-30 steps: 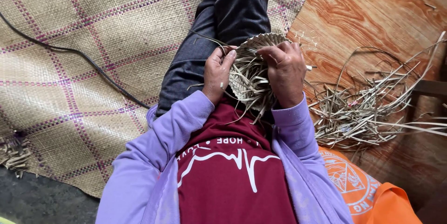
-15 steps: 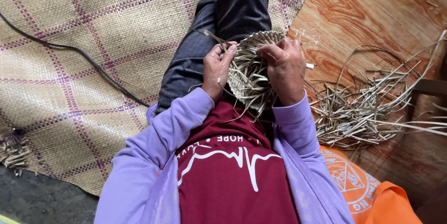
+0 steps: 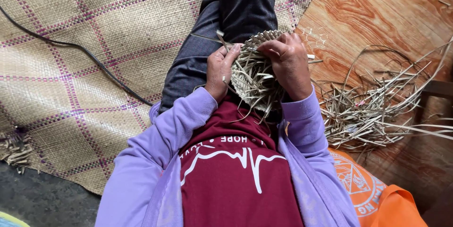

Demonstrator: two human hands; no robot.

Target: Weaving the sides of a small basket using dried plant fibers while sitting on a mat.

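I am holding one small woven basket piece [image 3: 252, 74] of pale dried strips against my lap, just above the hem of my dark red shirt [image 3: 236, 180], with loose strip ends sticking out of it on all sides. My left hand [image 3: 219, 69] is closing its grip on the left edge of the weave, fingers curled over the rim and one strip standing up between them. My right hand [image 3: 289, 64] is clamping the right edge, fingers bent tight over the top; what the fingertips are pinching there is probably a single strand, though the knuckles are hiding it. Both sleeves of my lilac jacket [image 3: 155, 161] are reaching up to the wrists. One leg in dark trousers [image 3: 226, 29] is stretching away from the basket across one large woven floor mat [image 3: 94, 43] with purple check lines. One dark cable [image 3: 80, 52] is lying across that mat to my left. To my right, one loose heap of dried strips [image 3: 373, 109] is spreading over the wood-patterned floor [image 3: 377, 15]. One orange bag [image 3: 373, 194] is lying by my right elbow.
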